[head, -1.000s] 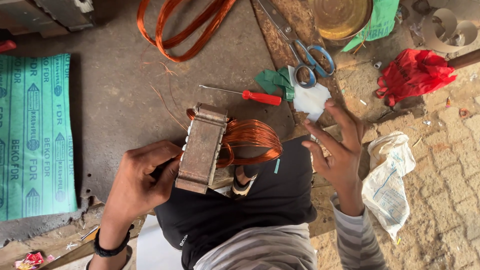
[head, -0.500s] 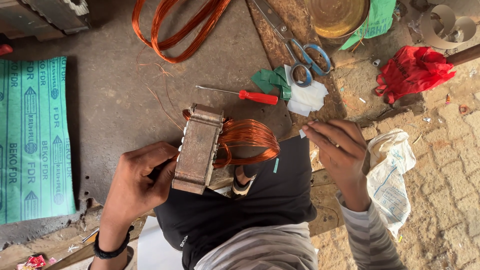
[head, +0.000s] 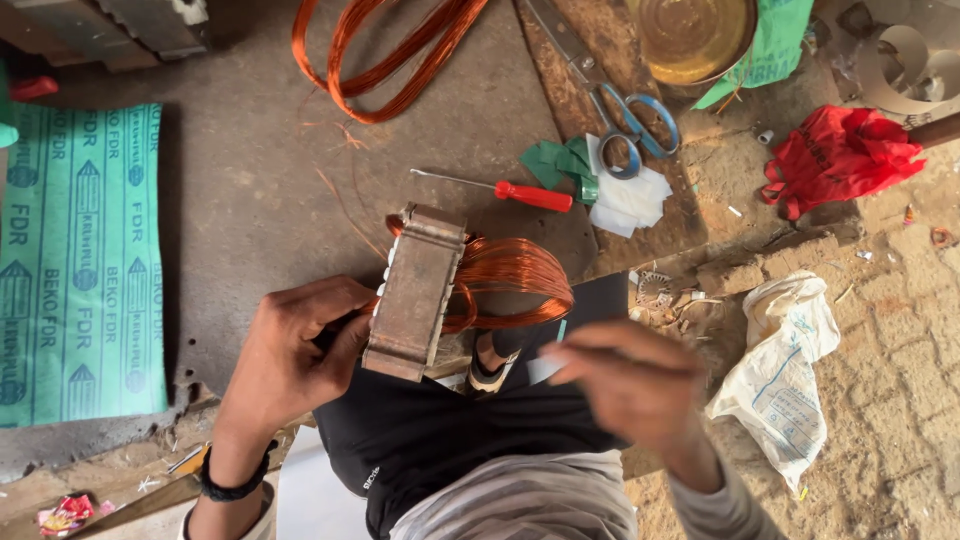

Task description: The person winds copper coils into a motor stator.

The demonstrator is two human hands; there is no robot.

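Paper comes first on the far left: one green printed sheet (head: 75, 260) lies flat on the grey floor (head: 250, 200). Next is the person's left hand (head: 290, 355), with a black band on the wrist. Its fingers are closed around the left side of one metal motor core (head: 415, 292), so the hand is gripping it and holding it up over the lap. The core's long side runs up and down in the view, tipped a little to the right at the top. One bundle of copper wire (head: 515, 280) loops out of the core toward the right. The right hand (head: 625, 385) is lower and to the right of the wire, near it but not touching the core. It is blurry, and something small and pale sits by its fingertips, so it is hard to tell if the fingers are pinching or loose. The left hand is the nearer one to the core. Farther up lie one orange wire coil (head: 385, 60), one red screwdriver (head: 520, 193), one pair of scissors (head: 610, 100), one red bag (head: 840, 155) and one white bag (head: 785, 365).
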